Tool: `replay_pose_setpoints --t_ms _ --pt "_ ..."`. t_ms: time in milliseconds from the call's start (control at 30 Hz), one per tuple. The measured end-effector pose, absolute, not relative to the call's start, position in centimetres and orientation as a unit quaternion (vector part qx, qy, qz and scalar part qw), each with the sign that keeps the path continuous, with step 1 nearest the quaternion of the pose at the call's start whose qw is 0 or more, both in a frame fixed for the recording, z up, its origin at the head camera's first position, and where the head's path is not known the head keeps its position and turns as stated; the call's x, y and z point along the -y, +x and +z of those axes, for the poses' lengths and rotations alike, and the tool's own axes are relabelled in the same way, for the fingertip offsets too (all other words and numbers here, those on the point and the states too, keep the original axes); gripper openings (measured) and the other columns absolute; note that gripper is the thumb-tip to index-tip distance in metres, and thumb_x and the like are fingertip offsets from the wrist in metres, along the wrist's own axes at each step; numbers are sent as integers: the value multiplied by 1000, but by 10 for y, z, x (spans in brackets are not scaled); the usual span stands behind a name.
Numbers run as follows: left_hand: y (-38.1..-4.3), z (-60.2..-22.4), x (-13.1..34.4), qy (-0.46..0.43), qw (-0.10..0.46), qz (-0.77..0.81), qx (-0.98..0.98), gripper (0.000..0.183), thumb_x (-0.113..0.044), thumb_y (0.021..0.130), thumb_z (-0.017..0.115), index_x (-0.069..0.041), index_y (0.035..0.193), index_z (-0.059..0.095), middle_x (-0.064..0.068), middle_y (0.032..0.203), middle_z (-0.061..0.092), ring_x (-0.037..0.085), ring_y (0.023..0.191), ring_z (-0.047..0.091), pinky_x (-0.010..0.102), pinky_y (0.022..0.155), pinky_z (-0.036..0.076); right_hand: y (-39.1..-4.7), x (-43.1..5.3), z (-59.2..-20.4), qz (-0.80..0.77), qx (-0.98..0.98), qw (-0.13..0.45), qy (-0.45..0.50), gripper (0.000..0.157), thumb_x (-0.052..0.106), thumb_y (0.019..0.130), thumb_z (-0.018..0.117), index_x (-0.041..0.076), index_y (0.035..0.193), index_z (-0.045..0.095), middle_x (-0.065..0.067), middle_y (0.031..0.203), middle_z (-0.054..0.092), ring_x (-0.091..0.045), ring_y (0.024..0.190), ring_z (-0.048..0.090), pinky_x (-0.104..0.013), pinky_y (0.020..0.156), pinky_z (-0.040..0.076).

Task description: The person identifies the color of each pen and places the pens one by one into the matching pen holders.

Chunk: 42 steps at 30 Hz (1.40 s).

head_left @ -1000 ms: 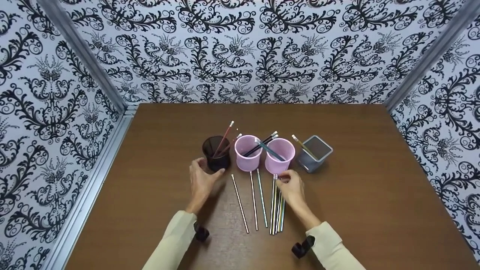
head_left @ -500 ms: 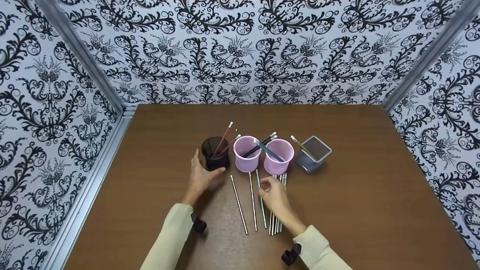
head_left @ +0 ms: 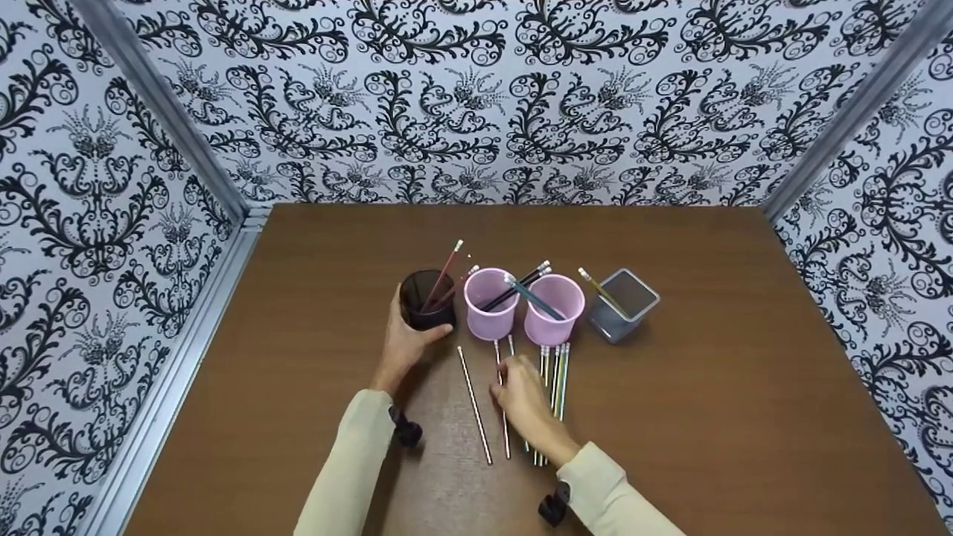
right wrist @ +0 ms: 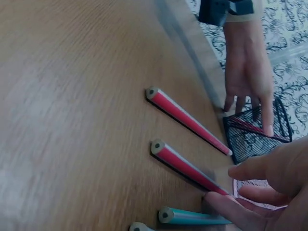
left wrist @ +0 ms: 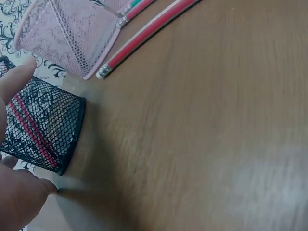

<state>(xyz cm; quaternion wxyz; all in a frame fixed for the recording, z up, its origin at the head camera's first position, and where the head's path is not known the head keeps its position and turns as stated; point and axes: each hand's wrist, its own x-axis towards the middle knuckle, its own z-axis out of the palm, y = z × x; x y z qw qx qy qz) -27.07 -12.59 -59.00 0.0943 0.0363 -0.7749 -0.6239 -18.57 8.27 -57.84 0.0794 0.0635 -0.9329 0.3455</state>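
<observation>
My left hand (head_left: 403, 341) curls round the black cup (head_left: 426, 317), perhaps to keep it from tipping. Nearer me than that cup and to its right, one red pencil (head_left: 476, 408) lies flat on the surface (head_left: 335, 260), seemingly spaced for easy reach. Further right of the cup, my right hand (head_left: 528, 406) is loose, thumb and finger parted about a second red pencil (right wrist: 185, 168); I cannot tell whether they touch it. Its long axis runs toward me, eraser away, blunt end near.
</observation>
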Motion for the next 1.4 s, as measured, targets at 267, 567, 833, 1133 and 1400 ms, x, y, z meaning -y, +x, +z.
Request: replay_pose_setpoints --t_ms 267,567,833,1133,1400 --pt "-279 -590 124 19 116 -632 766 103 -5 63 91 5 147 33 25 145 48 37 137 45 45 120 30 -189 -72 -581 325 942 69 41 28 0 75 80 -1 99 66 -16 97 66 -37 93 68 -47 79 57" --pt "-280 -588 127 31 112 -622 774 94 -5 64 92 3 141 40 22 139 54 35 131 50 44 117 35 -193 -71 -581 345 935 63 48 30 -5 73 79 -4 100 64 -18 90 67 -36 86 68 -46 75 57" --pt "-281 -586 130 31 81 -577 812 93 -15 66 93 0 144 43 19 139 57 33 132 52 45 116 38 -196 -76 -578 378 923 37 59 32 -9 73 73 -7 103 64 -17 87 67 -30 82 66 -43 75 57" --pt "-280 -588 132 41 82 -554 827 89 -22 65 94 -8 141 50 16 135 64 33 129 58 46 112 42 -194 -79 -576 404 914 34 27 39 -4 70 72 -4 109 65 -11 85 67 -24 80 62 -40 75 53" --pt "-280 -592 131 45 87 -563 820 89 -23 64 95 -11 141 51 14 134 65 30 128 58 44 112 43 -195 -76 -569 433 901 29 10 45 1 73 71 -2 117 62 -6 84 66 -19 81 58 -39 79 51"
